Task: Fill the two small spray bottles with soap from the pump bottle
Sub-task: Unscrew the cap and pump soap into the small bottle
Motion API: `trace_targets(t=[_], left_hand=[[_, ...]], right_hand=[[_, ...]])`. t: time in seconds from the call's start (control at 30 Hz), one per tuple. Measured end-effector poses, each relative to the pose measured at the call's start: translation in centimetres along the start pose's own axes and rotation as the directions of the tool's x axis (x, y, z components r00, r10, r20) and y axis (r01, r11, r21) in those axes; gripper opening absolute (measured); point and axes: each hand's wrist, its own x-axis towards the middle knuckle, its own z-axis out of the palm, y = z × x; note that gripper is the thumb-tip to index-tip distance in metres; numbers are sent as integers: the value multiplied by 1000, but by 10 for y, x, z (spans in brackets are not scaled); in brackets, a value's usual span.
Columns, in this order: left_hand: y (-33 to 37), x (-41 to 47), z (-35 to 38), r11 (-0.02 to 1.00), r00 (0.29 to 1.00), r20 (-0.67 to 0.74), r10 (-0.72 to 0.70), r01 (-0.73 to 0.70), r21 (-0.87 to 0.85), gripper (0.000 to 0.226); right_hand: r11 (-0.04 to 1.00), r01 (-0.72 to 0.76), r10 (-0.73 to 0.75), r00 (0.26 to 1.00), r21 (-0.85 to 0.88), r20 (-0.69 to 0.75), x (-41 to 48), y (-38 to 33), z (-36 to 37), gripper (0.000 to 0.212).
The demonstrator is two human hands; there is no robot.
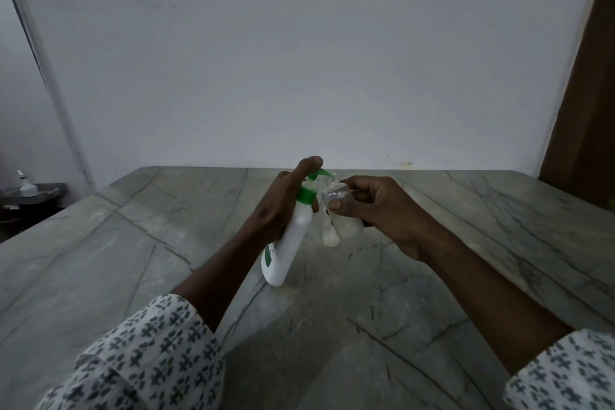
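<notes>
From my remote seat I watched the left hand [283, 206] wrap its fingers around the upper part of the white pump bottle [289, 245], which leaned to the right with its base resting on the grey veined stone table [139, 243] — the forefinger [307, 165] lay on top of the green pump head [319, 173]. The spout reached across to the open neck of a small clear spray bottle [339, 206], tilted and held off the table in the closed fingers of the right hand [382, 210], the thumb pressed against its side. Pale soap filled the lower part of that bottle. A second small bottle [329, 236] stood on the table just behind and below it, between the two hands, also pale with soap; whether it was capped I could not tell. Patterned white sleeves [149, 359] covered both forearms near the camera. At far left, beyond the table — a separate white bottle [25, 185] sat on a dark shelf [50, 191].
</notes>
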Motion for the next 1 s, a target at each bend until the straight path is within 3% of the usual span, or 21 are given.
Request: trace_targets(t=[0.3,0.57,0.8,1.0], left_hand=[[-3,3,0,999,999,3,38,-38,-11,43],[-4,1,1,998,999,-6,47,-47,39,73],[-4,1,-2,998,999,26,28,-27,-55,42],[-7,3,-4,999,999,30,30,-28,-37,42]], right_hand=[[1000,3,-3,1000,-15,27,0,4,-1,33],[1000,23,-23,1000,1,19,0,2,-6,34],[998,30,-29,999,-53,15,-1,0,-3,38],[979,35,-43,998,-199,-36,-3,-3,-2,37]])
